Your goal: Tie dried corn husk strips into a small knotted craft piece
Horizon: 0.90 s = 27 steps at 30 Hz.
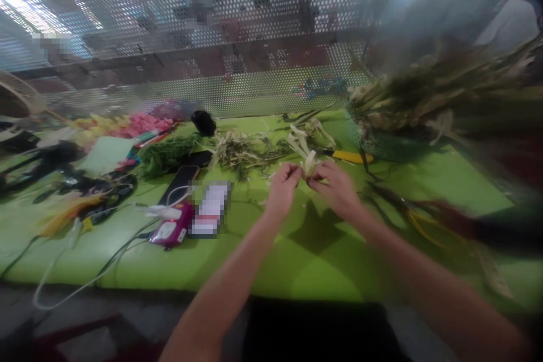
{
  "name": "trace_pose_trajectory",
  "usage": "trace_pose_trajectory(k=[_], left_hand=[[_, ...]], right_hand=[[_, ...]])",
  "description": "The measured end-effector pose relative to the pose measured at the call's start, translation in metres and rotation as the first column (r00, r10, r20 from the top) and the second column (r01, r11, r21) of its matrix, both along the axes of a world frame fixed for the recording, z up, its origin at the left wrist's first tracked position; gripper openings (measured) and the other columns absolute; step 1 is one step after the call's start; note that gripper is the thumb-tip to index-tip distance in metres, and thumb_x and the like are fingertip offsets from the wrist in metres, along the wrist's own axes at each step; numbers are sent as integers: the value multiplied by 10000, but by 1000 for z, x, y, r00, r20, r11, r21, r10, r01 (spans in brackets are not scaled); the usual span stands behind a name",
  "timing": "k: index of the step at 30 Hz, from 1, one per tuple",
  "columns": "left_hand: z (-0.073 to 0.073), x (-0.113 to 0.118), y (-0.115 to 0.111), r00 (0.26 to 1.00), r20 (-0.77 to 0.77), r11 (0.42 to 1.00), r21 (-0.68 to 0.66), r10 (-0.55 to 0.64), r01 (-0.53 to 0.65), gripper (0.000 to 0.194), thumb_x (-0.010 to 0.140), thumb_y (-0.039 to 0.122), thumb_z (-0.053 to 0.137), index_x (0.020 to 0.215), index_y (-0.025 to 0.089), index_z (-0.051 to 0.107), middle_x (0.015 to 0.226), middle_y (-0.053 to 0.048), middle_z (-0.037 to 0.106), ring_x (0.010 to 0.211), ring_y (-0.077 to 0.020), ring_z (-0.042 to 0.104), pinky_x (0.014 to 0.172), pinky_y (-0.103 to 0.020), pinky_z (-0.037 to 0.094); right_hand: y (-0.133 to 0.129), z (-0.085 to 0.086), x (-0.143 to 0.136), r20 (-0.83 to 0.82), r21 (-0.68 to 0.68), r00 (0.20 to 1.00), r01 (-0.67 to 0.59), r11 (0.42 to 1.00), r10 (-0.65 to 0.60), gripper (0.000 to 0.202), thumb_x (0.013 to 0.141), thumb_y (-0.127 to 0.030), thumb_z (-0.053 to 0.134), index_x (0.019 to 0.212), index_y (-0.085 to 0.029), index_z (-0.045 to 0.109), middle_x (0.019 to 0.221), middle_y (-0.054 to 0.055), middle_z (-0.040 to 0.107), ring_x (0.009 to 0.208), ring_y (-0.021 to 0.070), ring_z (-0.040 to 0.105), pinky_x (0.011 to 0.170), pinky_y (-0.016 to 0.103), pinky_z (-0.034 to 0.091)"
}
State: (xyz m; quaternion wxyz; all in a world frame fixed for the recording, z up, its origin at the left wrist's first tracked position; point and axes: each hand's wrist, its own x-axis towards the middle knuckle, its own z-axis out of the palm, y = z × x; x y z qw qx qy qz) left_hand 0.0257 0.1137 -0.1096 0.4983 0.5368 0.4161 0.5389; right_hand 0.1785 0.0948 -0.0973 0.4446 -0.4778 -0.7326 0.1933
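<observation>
Pale, dried leaf strips [311,163] stand up between my two hands above the green table [271,266]. My left hand [283,184] is closed, thumb and fingers pinching the strips low down on their left side. Close beside it, my right hand [335,185] is also closed, pinching the same strips from the right. The fingertips hide the lower end of the strips. Just behind the hands lie more pale strips [299,138] and a yellow-handled tool [350,156]. A loose heap of dry plant scraps [237,150] spreads to the left of them.
A green basket [390,147] with a large bundle of dried stalks [403,104] stands at the right. Scissors [418,223] lie nearer. On the left are a magenta power block [173,225] with cables, a phone [211,208] and green foliage [167,155]. Perforated metal [237,62] rises behind.
</observation>
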Motion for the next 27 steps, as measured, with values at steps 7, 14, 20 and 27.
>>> trace_pose_trajectory(k=[7,14,20,27], left_hand=[[-2,3,-1,997,77,999,-38,10,-7,140,832,296,607,771,178,562,683,29,472,630,-99,390,609,-249,298],[12,-2,-5,999,11,999,-3,-36,37,179,865,372,594,831,199,563,716,26,488,648,-105,412,619,-246,328],[14,-1,-6,993,-87,993,86,-78,85,134,866,319,602,840,189,586,772,7,549,733,-118,474,704,-250,370],[10,-1,-3,988,-115,994,45,-98,104,135,844,307,617,801,180,611,731,7,559,699,-119,465,677,-251,362]], right_hand=[[2,0,0,-72,-78,997,-26,997,20,172,798,-194,607,639,-193,540,761,-9,520,764,162,503,684,297,350],[1,2,0,-166,-109,986,3,994,-21,180,815,-262,633,670,-196,550,703,-15,537,707,146,494,652,274,367],[-2,8,1,-339,-243,941,-75,967,-12,228,784,-401,694,817,-195,602,714,-18,576,647,130,502,594,257,395],[-1,9,-4,-525,-256,849,-88,963,-62,236,747,-376,696,675,-205,550,637,-23,509,617,127,483,583,268,444]])
